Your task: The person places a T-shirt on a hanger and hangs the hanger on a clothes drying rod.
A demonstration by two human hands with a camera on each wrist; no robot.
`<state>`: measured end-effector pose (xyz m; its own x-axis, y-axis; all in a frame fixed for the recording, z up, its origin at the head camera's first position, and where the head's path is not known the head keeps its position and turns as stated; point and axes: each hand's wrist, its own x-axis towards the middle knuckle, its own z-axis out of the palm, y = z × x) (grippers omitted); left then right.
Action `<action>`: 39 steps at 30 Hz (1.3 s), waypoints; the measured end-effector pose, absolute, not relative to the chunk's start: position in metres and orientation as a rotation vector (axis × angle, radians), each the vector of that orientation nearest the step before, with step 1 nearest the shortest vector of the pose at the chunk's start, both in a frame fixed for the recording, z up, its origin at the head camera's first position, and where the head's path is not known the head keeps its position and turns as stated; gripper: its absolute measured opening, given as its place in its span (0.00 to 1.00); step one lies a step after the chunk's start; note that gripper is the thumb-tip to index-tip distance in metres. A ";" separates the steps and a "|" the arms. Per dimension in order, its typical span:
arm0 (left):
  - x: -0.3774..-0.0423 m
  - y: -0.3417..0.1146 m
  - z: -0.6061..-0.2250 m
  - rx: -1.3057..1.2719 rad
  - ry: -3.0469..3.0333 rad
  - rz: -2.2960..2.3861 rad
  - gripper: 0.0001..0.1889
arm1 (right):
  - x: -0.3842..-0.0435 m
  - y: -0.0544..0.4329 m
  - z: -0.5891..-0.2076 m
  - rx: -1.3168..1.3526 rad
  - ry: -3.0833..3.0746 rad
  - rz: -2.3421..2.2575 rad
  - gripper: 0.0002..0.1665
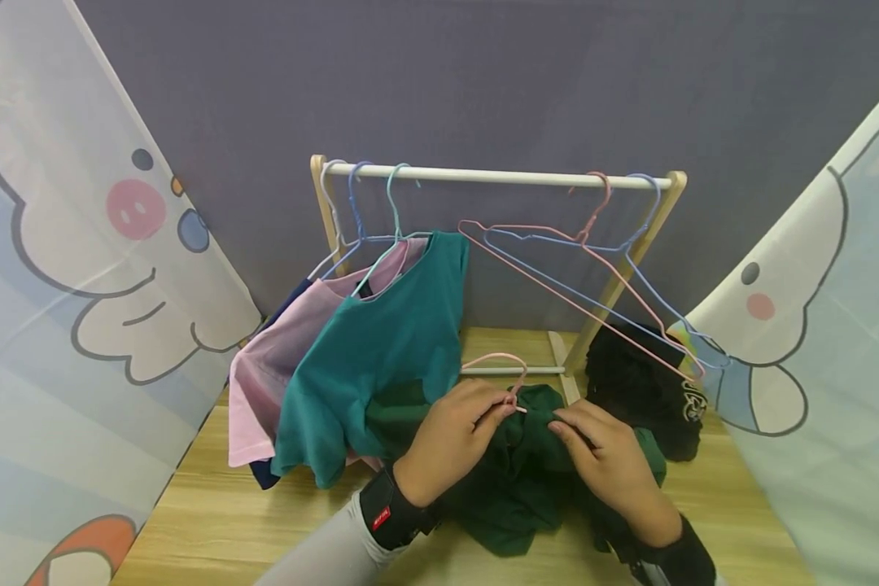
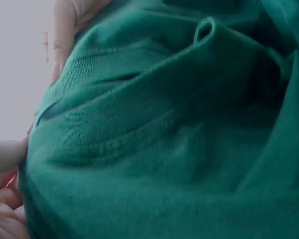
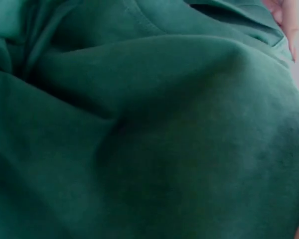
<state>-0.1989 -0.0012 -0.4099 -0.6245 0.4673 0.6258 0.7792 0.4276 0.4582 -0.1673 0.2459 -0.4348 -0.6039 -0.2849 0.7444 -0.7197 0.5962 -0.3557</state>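
Note:
My left hand (image 1: 450, 435) grips a pink hanger (image 1: 495, 355) just under its hook, at the neck of a dark green shirt (image 1: 505, 517). Most of the hanger is hidden by the hand and the cloth. To the right, my right hand (image 1: 614, 465) pinches the same shirt between thumb and fingers. The shirt hangs bunched from both hands down over the table. In the left wrist view its ribbed collar (image 2: 114, 124) shows between fingers at the left edge. Green folds (image 3: 189, 129) fill most of the right wrist view.
Behind stands a rack with a white rail (image 1: 483, 174). Teal (image 1: 381, 342) and pink (image 1: 286, 334) shirts hang at its left, with a navy garment behind. Bare red (image 1: 593, 216) and blue (image 1: 645, 224) hangers hang at its right. A black garment (image 1: 630, 382) lies at the right rear.

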 end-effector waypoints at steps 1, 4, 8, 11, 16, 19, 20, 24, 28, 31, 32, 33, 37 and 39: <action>-0.199 -0.002 -0.410 -1.055 -2.293 -1.046 0.12 | -0.167 0.245 -0.435 0.787 -2.165 0.864 0.06; -0.202 -0.004 -0.409 -1.044 -2.329 -1.033 0.12 | -0.168 0.245 -0.436 0.777 -2.112 0.870 0.13; -0.205 -0.011 -0.406 -1.044 -2.343 -1.041 0.11 | -0.170 0.247 -0.435 0.750 -2.048 0.909 0.17; -0.209 -0.017 -0.404 -1.055 -2.335 -1.054 0.11 | -0.172 0.251 -0.436 0.733 -2.009 0.933 0.17; -0.215 -0.031 -0.404 -1.062 -2.371 -0.983 0.11 | -0.172 0.260 -0.435 0.704 -1.980 0.970 0.08; -0.218 -0.039 -0.404 -1.076 -2.370 -0.879 0.10 | -0.171 0.264 -0.432 0.708 -1.970 0.980 0.06; -0.220 -0.042 -0.405 -1.082 -2.359 -0.837 0.09 | -0.171 0.265 -0.432 0.711 -1.969 0.980 0.07; -0.225 -0.051 -0.406 -1.069 -2.310 -0.696 0.07 | -0.170 0.273 -0.431 0.694 -1.960 0.955 0.15; -0.229 -0.060 -0.408 -1.034 -2.294 -0.644 0.07 | -0.168 0.280 -0.428 0.658 -1.990 0.923 0.14; -0.230 -0.065 -0.412 -1.017 -2.282 -0.655 0.07 | -0.166 0.284 -0.425 0.649 -2.022 0.887 0.17; -0.231 -0.066 -0.414 -1.011 -2.277 -0.663 0.08 | -0.165 0.285 -0.424 0.648 -2.034 0.871 0.19; -0.231 -0.067 -0.415 -1.002 -2.268 -0.671 0.08 | -0.165 0.286 -0.424 0.652 -2.040 0.855 0.20; -0.230 -0.072 -0.418 -0.972 -2.224 -0.703 0.08 | -0.163 0.292 -0.424 0.695 -2.051 0.795 0.24; -0.230 -0.074 -0.420 -0.961 -2.209 -0.714 0.07 | -0.160 0.296 -0.425 0.715 -2.077 0.773 0.25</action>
